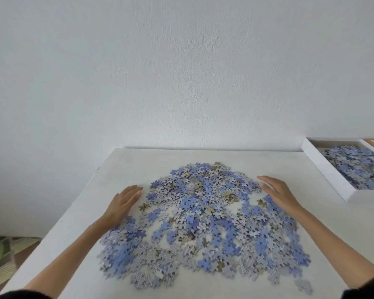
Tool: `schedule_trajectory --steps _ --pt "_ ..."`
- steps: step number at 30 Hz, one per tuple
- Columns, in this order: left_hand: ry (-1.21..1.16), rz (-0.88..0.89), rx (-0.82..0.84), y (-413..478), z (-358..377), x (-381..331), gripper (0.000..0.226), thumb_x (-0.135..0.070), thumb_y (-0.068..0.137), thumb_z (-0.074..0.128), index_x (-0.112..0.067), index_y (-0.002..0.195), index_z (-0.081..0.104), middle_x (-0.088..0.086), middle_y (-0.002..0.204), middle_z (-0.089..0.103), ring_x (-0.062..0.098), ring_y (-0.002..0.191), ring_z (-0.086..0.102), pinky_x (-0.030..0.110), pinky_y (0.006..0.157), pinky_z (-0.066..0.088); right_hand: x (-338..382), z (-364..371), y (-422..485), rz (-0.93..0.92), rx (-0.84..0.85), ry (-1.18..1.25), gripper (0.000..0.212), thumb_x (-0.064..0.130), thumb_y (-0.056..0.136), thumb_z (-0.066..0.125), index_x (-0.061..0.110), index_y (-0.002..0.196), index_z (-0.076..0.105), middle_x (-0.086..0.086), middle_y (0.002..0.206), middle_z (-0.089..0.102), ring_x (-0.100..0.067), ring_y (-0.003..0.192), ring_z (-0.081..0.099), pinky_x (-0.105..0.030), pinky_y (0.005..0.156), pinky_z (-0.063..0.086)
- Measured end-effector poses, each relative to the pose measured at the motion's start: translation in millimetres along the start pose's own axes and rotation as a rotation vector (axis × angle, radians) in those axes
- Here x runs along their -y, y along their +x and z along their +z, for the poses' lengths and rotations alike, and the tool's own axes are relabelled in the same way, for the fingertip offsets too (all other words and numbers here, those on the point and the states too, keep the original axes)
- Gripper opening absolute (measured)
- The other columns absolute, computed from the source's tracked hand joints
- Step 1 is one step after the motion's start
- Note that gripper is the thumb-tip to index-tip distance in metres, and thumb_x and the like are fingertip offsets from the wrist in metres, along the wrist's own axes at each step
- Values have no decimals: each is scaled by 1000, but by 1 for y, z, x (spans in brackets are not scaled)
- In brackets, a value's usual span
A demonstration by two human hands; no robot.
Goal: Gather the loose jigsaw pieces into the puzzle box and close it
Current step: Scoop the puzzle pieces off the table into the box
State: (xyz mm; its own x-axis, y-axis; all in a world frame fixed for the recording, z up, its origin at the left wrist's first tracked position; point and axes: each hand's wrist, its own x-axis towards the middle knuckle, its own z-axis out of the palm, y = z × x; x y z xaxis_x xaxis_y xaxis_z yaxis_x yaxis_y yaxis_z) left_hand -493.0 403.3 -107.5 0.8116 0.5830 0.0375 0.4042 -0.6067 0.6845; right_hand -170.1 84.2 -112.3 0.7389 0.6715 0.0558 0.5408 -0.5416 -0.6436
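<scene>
While hands (122, 203) (279, 196) flank them, knobbly pieces (203, 214) heap.

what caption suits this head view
Left hand and right hand flank loose jigsaw pieces on the table; part-filled puzzle box at right.

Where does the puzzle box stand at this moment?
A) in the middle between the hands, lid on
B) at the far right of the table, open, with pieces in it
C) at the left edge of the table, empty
B: the white puzzle box sits open at the far right of the table, with blue pieces inside, apart from the loose jigsaw pieces mid-table.
</scene>
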Motion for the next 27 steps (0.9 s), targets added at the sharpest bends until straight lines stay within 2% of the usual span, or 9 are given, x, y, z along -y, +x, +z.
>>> schedule_trajectory --steps 2,4,9,12,14,17,20,24,27 --pt "152 21 6 -4 18 1 114 -93 57 -5 -26 144 27 -3 153 20 14 140 18 45 116 11 8 10 -8 8 -19 -61 49 50 92 35 26 135 42 -2 145 36 -21 135 27 -43 111 20" --pt "227 18 -2 -6 32 -4 111 -91 58 -10 -28 146 19 -4 155 13 12 142 11 41 116 3 21 21 -12 -16 -20 -122 42 36 97 36 23 137 40 -4 146 34 -22 136 26 -39 110 19" --pt "37 56 -62 0 39 -29 103 -88 67 3 -23 140 34 3 148 30 18 133 32 44 111 23 45 27 -19 -47 -28 22 40 30 98 36 19 136 41 -4 144 37 -21 133 31 -40 109 25" --pt "-11 71 -154 -4 26 -30 65 -60 92 23 -15 134 44 8 143 38 23 127 39 38 103 31 41 14 -28 -39 -120 4 41 35 97 37 20 135 43 -2 142 41 -22 131 35 -46 109 25" --pt "66 13 -219 -13 15 -15 49 -42 99 26 -13 134 45 11 143 39 25 128 39 41 105 30 24 4 -40 14 -191 -81 52 50 91 32 24 133 46 0 141 43 -23 131 35 -49 109 22" --pt "210 -131 -264 -38 5 15 57 -47 94 20 -16 138 41 9 146 37 25 134 33 49 112 20 -4 -5 -59 93 -192 -79 67 64 81 28 25 132 47 -3 144 39 -24 134 31 -47 111 19" --pt "292 -141 -212 -55 16 24 61 -49 92 16 -19 143 30 4 153 22 20 142 16 42 114 5 -10 0 -68 95 -124 -100 50 49 94 34 25 137 40 -5 149 28 -24 139 22 -42 113 16" --pt "263 -83 -175 -49 36 0 63 -49 93 15 -17 146 23 4 155 16 18 143 10 38 116 6 6 17 -67 61 -91 -121 47 42 96 28 26 139 35 -3 151 24 -21 140 18 -39 114 16" --pt "123 -50 -176 -40 45 -16 60 -49 95 19 -15 144 28 7 152 24 20 141 19 42 116 11 19 26 -69 85 -51 -132 62 59 90 19 26 142 31 -4 153 19 -20 141 14 -38 115 10"
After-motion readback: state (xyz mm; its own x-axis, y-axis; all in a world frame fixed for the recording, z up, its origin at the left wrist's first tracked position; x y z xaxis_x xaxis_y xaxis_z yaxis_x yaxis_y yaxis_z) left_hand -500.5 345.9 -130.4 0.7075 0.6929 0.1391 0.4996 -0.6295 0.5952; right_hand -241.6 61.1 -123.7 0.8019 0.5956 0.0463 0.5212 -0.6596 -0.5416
